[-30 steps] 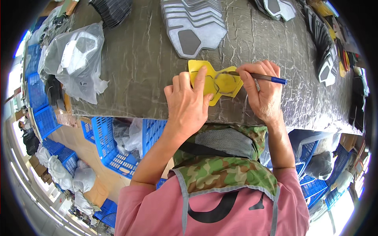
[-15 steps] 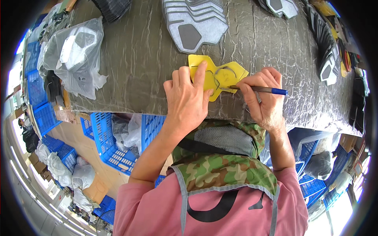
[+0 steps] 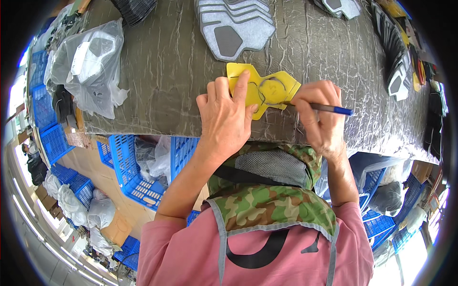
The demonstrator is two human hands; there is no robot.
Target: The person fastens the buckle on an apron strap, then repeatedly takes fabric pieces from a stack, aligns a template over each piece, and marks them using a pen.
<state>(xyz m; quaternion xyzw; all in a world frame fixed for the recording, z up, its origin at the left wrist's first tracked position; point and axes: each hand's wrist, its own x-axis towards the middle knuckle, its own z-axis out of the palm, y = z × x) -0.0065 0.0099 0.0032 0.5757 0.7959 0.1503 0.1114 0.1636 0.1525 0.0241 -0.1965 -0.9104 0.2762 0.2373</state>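
Observation:
On the dark, wrinkled covering of the table lies a flat yellow template (image 3: 273, 89) with angled edges and a dark drawn ring. My left hand (image 3: 222, 117) presses on its left part, index finger stretched out and thumb apart at the lower edge. A pen (image 3: 331, 109) with a blue end sits between the thumb and fingers of my right hand (image 3: 320, 117). Its tip meets the template's lower right edge, partly behind my fingers. Whatever lies under the template is hidden. Just beyond it is a fanned stack of grey-and-white cut pieces (image 3: 236, 28).
A clear plastic bag (image 3: 88, 66) with white pieces rests at the table's left. More stacked pieces (image 3: 400, 78) line the right side, and others (image 3: 341, 7) lie at the far edge. Below the table's near edge (image 3: 162, 134) stand blue crates (image 3: 126, 167) holding plastic bags.
The pen and my right hand have shifted slightly right along the template's lower right edge. My left hand keeps its place on the template.

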